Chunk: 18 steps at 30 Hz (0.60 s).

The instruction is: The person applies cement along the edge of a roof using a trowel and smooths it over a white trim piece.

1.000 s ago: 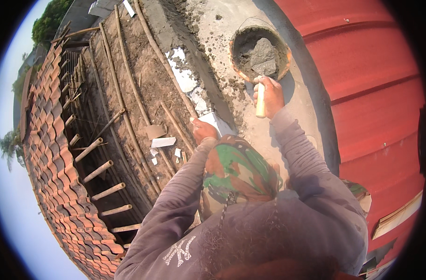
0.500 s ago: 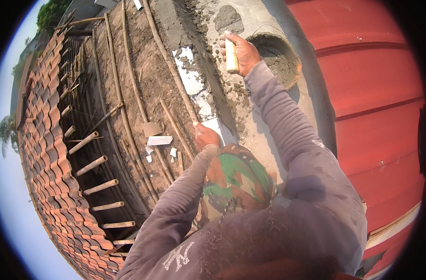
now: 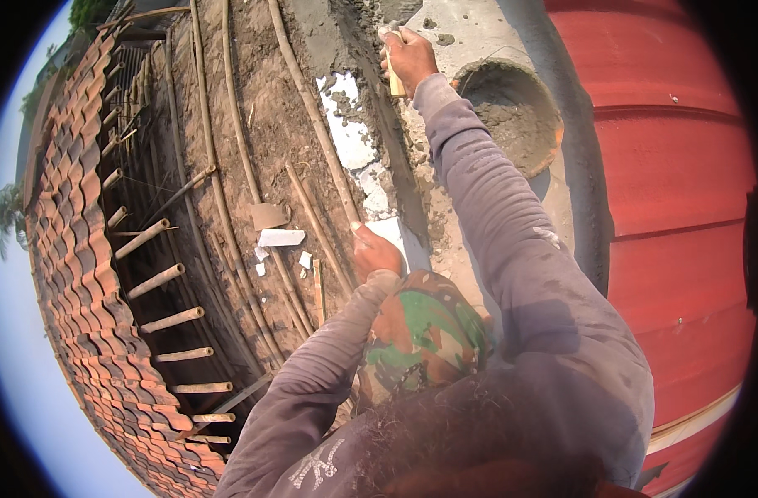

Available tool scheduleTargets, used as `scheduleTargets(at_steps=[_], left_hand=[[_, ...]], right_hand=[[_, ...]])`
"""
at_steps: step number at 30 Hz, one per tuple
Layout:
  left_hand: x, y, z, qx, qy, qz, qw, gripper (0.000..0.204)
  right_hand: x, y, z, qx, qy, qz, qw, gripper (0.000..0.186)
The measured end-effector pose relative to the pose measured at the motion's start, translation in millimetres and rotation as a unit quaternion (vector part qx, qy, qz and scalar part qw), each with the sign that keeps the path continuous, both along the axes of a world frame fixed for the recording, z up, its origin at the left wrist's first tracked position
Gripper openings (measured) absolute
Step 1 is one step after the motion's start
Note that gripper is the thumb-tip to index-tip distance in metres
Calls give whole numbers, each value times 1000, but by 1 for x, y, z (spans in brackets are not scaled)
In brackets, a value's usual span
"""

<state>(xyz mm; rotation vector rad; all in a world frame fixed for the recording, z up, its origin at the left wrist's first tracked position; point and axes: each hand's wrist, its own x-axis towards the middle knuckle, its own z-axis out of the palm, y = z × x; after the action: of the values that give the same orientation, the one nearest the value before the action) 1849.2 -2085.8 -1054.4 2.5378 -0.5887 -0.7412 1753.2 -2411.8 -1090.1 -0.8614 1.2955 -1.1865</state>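
Note:
My right hand (image 3: pixel 412 60) is closed round the pale yellow handle (image 3: pixel 396 76) of a trowel. Its grey blade (image 3: pixel 401 10) lies beyond the fist at the upper edge, partly cut off. Right beside that forearm stands a round bucket (image 3: pixel 553 137) holding wet grey mortar (image 3: pixel 507 104). My left hand (image 3: pixel 375 252) is at the left side of a white block (image 3: pixel 387 231) on the wall, close to the end of a bamboo pole (image 3: pixel 333 170). Most of its fingers are hidden. Ahead of it runs a white patch of wall (image 3: pixel 346 124) beside a strip of grey mortar (image 3: pixel 391 158).
Red metal roofing (image 3: pixel 677 166) lies to the right. On the left are clay roof tiles (image 3: pixel 88 315) with projecting bamboo ends (image 3: pixel 171 319). White broken pieces (image 3: pixel 281 237) and a tan fragment (image 3: pixel 269 217) lie by the poles. Mortar lumps (image 3: pixel 445 39) dot the concrete.
My right hand has moved farther away and slightly left with the trowel, its blade now near the picture's upper edge. The left hand stays by the white block. The view has shifted slightly.

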Motion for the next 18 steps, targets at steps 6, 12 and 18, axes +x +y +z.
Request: scheduleTargets(at_steps=[6,12,18], left_hand=[[9,2,-12,5,9,-34,999,77],[5,-4,2,62,7,-2,998,76],[-2,-6,13,75,-1,-20,997,75]], right_hand=[[-13,4,-27,192,-113,27,975,47],[3,11,-105,283,-120,63,950,42],[-7,-22,-122,285,-22,107,952,45]])
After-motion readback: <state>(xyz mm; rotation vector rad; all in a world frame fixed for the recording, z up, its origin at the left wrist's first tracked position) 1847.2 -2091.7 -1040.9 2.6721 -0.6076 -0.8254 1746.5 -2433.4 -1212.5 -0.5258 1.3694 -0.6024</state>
